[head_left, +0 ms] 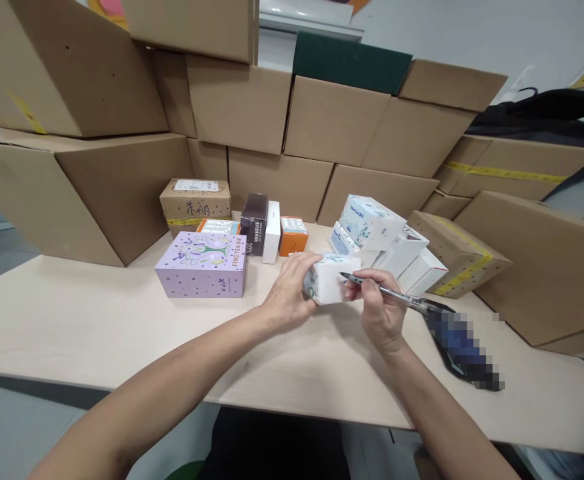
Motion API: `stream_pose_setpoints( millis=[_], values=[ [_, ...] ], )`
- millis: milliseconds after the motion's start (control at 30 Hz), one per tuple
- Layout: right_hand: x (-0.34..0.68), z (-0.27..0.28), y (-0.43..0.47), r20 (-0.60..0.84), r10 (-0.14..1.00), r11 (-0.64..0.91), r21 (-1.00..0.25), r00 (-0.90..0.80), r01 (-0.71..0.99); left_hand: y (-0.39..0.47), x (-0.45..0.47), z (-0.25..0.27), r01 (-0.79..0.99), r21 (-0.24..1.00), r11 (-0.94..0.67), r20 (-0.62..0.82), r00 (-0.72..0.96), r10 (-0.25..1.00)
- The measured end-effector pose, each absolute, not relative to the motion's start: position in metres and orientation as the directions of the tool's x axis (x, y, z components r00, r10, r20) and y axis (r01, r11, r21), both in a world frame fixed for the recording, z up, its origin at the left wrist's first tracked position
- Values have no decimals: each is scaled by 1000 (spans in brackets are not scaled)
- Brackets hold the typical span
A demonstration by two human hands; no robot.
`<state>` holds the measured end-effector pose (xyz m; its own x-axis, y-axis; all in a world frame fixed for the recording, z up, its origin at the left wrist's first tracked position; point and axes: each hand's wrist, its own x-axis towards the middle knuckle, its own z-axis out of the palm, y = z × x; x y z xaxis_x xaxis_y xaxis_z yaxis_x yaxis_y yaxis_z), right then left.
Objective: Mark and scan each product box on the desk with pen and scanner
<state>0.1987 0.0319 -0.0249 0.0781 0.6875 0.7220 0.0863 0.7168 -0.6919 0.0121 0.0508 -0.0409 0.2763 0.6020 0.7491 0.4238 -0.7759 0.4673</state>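
Note:
A white tissue pack (331, 281) with a blue leafy print rests on the pale table in front of me. My left hand (291, 288) grips it from the left side, fingers over the top and thumb low near the table. Held between the thumb and fingers of my right hand (379, 308) is a pen (397, 293) with a clear barrel. Its dark tip points left at the pack's plain white end; whether it touches cannot be made out. Part of the pack's right edge lies behind my right fingers.
A purple tea box (202, 265) stands left of the pack. Behind are a dark box (255, 227), an orange box (293, 237) and stacked tissue packs (369, 220). Cardboard boxes (342, 120) wall the table's back. A phone-like dark object (449, 357), partly pixelated, lies at right.

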Motion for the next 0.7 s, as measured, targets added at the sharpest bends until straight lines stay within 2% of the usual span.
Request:
stream_pose_setpoints(
  millis=[367,500,700],
  values=[
    [202,-34,34,671,741,631,-712,33,309,53,11,-44,404,486,-775,742,277,611],
    [203,-34,35,682,731,644,-690,-2,330,53,11,-44,409,487,-772,742,274,613],
    [202,-35,37,672,740,630,-709,32,316,53,11,-45,403,482,-778,750,269,604]
  ],
)
